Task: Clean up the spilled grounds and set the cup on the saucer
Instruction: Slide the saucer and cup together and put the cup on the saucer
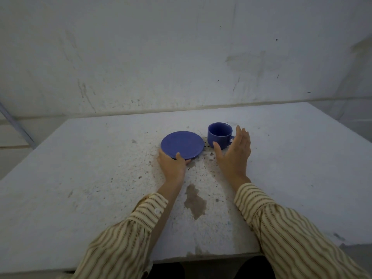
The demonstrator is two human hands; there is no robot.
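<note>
- Rough white table (80, 178) fills the view, set against a scuffed white wall (141, 57).
- Dark specks of spilled grounds (209, 156) lie scattered on the table, thickest between and just in front of the crockery; a brownish wet stain (194, 200) sits nearer the person.
- A blue saucer (182, 144) lies near the table's middle, with the blue cup (219, 134) upright just beside it on the right (handle pointing right); the two are not touching.
- The left hand (172, 164) grasps the saucer's near rim, thumb on top and fingers beneath.
- The right hand (234, 152) is spread open around the cup's handle side, thumb near the cup's base; I cannot tell whether it touches the cup.
- Striped sleeves (291, 238) cover both forearms.
</note>
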